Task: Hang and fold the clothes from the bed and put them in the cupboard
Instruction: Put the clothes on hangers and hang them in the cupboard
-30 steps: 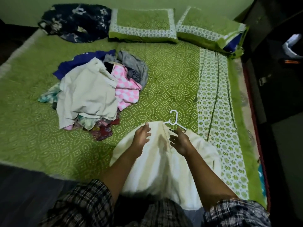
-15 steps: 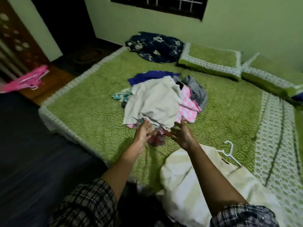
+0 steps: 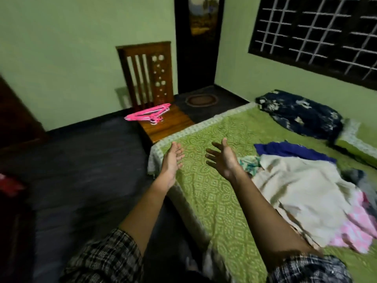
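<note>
Head view: the left hand and the right hand reach forward side by side over the near corner of the bed. Both are spread loosely with the palms turned inward, and both are empty.

At three o'clock from the right hand, just beside its wrist, lies the pile of clothes. A large beige garment is draped on top, a blue garment lies at the far edge, a teal patterned cloth pokes out nearest the hand, and a pink checked piece lies at four o'clock. All of it looks soft, limp and light, so it will sag and trail. I judge the beige garment is best pinched at the shoulders or along a hem with both hands and lifted clear before the pieces under it drag along.

At eleven o'clock from the hands, well apart from them, a bunch of pink hangers lies on the seat of a wooden chair. They look stiff, thin and interlocked, so taking one by its hook should free it from the rest.

At one o'clock a dark floral bundle sits at the head of the bed. I cannot make out the cupboard.
</note>
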The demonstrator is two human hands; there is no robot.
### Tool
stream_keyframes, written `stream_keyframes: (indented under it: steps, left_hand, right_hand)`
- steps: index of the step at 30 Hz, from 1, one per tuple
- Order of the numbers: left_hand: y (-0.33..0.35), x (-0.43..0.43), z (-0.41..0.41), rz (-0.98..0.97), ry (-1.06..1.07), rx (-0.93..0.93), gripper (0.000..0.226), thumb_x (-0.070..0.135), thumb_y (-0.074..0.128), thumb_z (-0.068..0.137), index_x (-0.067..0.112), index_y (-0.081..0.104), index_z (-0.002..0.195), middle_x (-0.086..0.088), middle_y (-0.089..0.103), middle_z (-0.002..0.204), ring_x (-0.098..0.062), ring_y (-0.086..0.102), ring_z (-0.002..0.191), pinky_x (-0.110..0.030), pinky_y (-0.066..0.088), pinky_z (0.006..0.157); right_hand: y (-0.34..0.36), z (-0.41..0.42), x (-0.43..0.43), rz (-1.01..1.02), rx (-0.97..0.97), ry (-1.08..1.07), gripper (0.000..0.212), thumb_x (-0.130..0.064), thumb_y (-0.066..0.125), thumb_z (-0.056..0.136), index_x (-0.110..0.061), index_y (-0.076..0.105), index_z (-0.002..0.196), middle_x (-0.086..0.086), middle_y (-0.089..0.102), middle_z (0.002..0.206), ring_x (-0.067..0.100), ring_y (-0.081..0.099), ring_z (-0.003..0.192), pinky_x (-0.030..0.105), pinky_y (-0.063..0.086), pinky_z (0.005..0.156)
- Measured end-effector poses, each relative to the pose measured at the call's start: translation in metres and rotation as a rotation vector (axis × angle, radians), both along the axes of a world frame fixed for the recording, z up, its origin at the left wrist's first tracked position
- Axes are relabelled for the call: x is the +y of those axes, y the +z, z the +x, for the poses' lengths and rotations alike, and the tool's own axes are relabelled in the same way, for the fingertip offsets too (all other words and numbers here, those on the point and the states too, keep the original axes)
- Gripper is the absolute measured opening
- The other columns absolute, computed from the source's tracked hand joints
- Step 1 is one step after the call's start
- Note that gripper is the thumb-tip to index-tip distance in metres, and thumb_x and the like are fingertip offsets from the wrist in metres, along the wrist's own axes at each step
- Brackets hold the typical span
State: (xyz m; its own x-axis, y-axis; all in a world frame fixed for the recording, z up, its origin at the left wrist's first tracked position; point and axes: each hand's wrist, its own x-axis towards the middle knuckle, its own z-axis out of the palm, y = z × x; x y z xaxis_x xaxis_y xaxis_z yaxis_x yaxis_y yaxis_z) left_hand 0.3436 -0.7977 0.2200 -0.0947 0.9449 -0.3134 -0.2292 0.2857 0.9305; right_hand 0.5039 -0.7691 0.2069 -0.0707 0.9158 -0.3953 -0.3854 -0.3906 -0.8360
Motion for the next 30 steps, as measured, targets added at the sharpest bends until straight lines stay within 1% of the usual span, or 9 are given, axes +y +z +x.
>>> stream_keyframes:
  steps: [3, 6, 14, 18, 21, 24, 26, 28, 30]
  left_hand:
    - [0.000, 0.041, -0.057, 0.021, 0.069, -0.033, 0.053, 0.043, 0.026, 0.100, 0.009, 0.040, 0.138, -0.012, 0.044, 0.141, -0.027, 0.042, 0.129, -0.040, 0.033, 0.106]
    - [0.003, 0.090, -0.100, 0.038, 0.113, -0.048, 0.055, 0.045, 0.025, 0.100, 0.010, 0.037, 0.140, -0.013, 0.042, 0.143, -0.028, 0.041, 0.131, -0.038, 0.033, 0.104]
    - [0.023, 0.253, -0.195, 0.023, 0.220, -0.006, 0.052, 0.043, 0.027, 0.100, 0.010, 0.042, 0.137, -0.013, 0.047, 0.139, -0.028, 0.045, 0.127, -0.038, 0.034, 0.099]
    - [0.011, 0.305, -0.236, -0.002, 0.221, -0.018, 0.055, 0.046, 0.027, 0.099, 0.011, 0.041, 0.139, -0.012, 0.046, 0.141, -0.026, 0.045, 0.128, -0.036, 0.035, 0.100]
    - [-0.005, 0.346, -0.266, -0.035, 0.227, -0.034, 0.055, 0.047, 0.029, 0.098, 0.011, 0.040, 0.139, -0.012, 0.047, 0.140, -0.026, 0.046, 0.127, -0.036, 0.036, 0.099]
    - [-0.014, 0.392, -0.291, -0.025, 0.205, -0.026, 0.054, 0.047, 0.028, 0.098, 0.011, 0.042, 0.137, -0.012, 0.048, 0.138, -0.026, 0.047, 0.125, -0.038, 0.036, 0.100]
    - [-0.020, 0.432, -0.312, -0.029, 0.188, -0.011, 0.052, 0.045, 0.027, 0.099, 0.011, 0.045, 0.135, -0.012, 0.049, 0.137, -0.026, 0.046, 0.125, -0.039, 0.034, 0.101]
    - [-0.024, 0.474, -0.331, -0.047, 0.155, -0.002, 0.051, 0.043, 0.025, 0.100, 0.011, 0.046, 0.134, -0.013, 0.049, 0.137, -0.026, 0.046, 0.126, -0.038, 0.033, 0.102]
    - [-0.028, 0.510, -0.347, -0.076, 0.114, 0.018, 0.051, 0.043, 0.026, 0.100, 0.010, 0.046, 0.133, -0.012, 0.049, 0.137, -0.026, 0.046, 0.126, -0.038, 0.033, 0.102]
  right_hand:
    - [-0.001, -0.056, 0.057, 0.012, -0.016, 0.090, 0.055, -0.055, 0.021, 0.098, -0.016, 0.047, 0.126, 0.021, 0.048, 0.134, 0.037, 0.047, 0.124, 0.047, 0.039, 0.097]
    - [0.000, -0.097, 0.117, 0.032, -0.029, 0.145, 0.051, -0.056, 0.022, 0.097, -0.018, 0.051, 0.113, 0.015, 0.053, 0.115, 0.026, 0.055, 0.093, 0.037, 0.044, 0.076]
    - [0.017, -0.197, 0.292, 0.044, -0.052, 0.177, 0.048, -0.056, 0.025, 0.097, -0.019, 0.056, 0.096, 0.006, 0.058, 0.089, 0.018, 0.054, 0.074, 0.031, 0.043, 0.065]
    - [0.004, -0.241, 0.354, -0.003, -0.074, 0.208, 0.047, -0.055, 0.024, 0.098, -0.020, 0.056, 0.096, 0.006, 0.061, 0.090, 0.019, 0.055, 0.077, 0.032, 0.043, 0.068]
    - [-0.011, -0.272, 0.397, -0.036, -0.098, 0.233, 0.051, -0.054, 0.022, 0.098, -0.016, 0.056, 0.106, 0.009, 0.062, 0.097, 0.024, 0.056, 0.086, 0.038, 0.046, 0.081]
    - [-0.017, -0.295, 0.444, -0.066, -0.097, 0.215, 0.053, -0.054, 0.023, 0.098, -0.014, 0.055, 0.111, 0.018, 0.059, 0.118, 0.028, 0.059, 0.102, 0.043, 0.045, 0.088]
    - [-0.023, -0.311, 0.481, -0.074, -0.081, 0.177, 0.053, -0.054, 0.025, 0.098, -0.012, 0.054, 0.113, 0.018, 0.056, 0.125, 0.029, 0.058, 0.106, 0.041, 0.050, 0.079]
    - [-0.028, -0.325, 0.513, -0.082, -0.078, 0.138, 0.056, -0.053, 0.027, 0.098, -0.010, 0.051, 0.125, 0.017, 0.055, 0.126, 0.030, 0.058, 0.109, 0.036, 0.049, 0.067]
    - [-0.037, -0.336, 0.543, -0.111, -0.081, 0.119, 0.058, -0.054, 0.027, 0.098, -0.011, 0.049, 0.130, 0.016, 0.055, 0.127, 0.031, 0.057, 0.109, 0.035, 0.049, 0.068]
